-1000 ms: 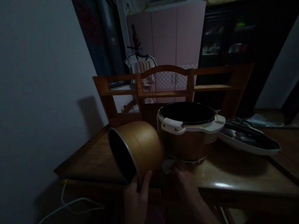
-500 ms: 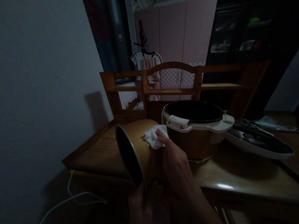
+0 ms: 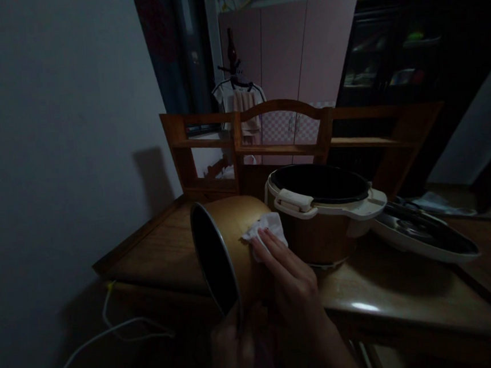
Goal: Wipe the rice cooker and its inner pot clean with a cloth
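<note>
My left hand [image 3: 234,345] grips the lower rim of a gold-coloured inner pot [image 3: 234,225], which is tipped on its side with its dark mouth facing left. Against the pot's outer wall, my right hand [image 3: 290,272] presses a white tissue [image 3: 275,224] under its fingers. Right behind that hand stands a rice cooker body [image 3: 327,234], gold with a cream rim and handle, its dark top uncovered. The cooker's lid [image 3: 426,234] lies with its inner side up to the right. Shadow hides part of my left fingers.
The wooden desk [image 3: 379,287] carries the cooker, with a low wooden shelf [image 3: 285,146] along its back. A white cable [image 3: 99,334] hangs off the left side by the wall [image 3: 61,137]. Pink cabinets [image 3: 281,55] stand farther back.
My right hand and the tissue have slid slightly right and down over the pot, and the fingers lie flatter. My left hand keeps its hold on the rim.
</note>
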The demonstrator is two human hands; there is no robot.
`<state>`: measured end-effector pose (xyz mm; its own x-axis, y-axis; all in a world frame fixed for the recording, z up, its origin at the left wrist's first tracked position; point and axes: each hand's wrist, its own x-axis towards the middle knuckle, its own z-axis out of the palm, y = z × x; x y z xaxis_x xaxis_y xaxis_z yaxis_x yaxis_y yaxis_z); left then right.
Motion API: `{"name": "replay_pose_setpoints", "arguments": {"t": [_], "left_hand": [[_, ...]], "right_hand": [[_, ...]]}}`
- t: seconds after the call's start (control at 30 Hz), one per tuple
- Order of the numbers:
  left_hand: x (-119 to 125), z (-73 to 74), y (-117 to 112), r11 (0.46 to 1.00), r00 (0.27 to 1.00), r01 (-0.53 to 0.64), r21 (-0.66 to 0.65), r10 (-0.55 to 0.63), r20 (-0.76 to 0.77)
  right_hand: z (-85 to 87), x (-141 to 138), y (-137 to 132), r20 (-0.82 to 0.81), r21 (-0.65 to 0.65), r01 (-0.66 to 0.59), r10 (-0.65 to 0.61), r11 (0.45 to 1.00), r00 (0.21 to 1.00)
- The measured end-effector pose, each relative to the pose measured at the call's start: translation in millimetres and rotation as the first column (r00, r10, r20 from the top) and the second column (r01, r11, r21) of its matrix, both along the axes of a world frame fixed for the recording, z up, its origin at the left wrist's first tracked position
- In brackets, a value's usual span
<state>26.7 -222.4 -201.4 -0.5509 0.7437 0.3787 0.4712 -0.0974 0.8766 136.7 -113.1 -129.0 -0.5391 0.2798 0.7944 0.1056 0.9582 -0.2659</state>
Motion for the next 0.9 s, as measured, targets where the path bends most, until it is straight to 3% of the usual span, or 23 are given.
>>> {"name": "replay_pose_setpoints", "arguments": {"t": [0.47,0.57,0.67,0.8,0.9], "left_hand": [[4,3.3,1,0.995,0.994,-0.062,-0.079,0.068,0.085],[3,4.2,1,0.994,0.989,-0.063,-0.089,0.074,0.126],[2,6.4,1,0.993,0.982,-0.087,-0.080,0.099,0.161],[1,7.8,1,0.991,0.973,-0.108,-0.080,0.122,0.195],[0,5.6,1,0.991,0.976,-0.104,-0.084,0.118,0.186]], "right_hand": [[-49.7,17,-6,-0.092,-0.009,0.062,-0.063,0.998,0.994],[-62.2,20,-6,-0.131,-0.070,0.074,-0.083,0.995,0.988],[-71.9,26,-2,-0.130,-0.212,0.108,-0.137,0.971,0.982],[-71.3,33,5,-0.130,-0.414,0.166,-0.238,0.895,0.962],[-53.4,33,3,-0.171,-0.389,0.190,-0.274,0.901,0.947]]}}
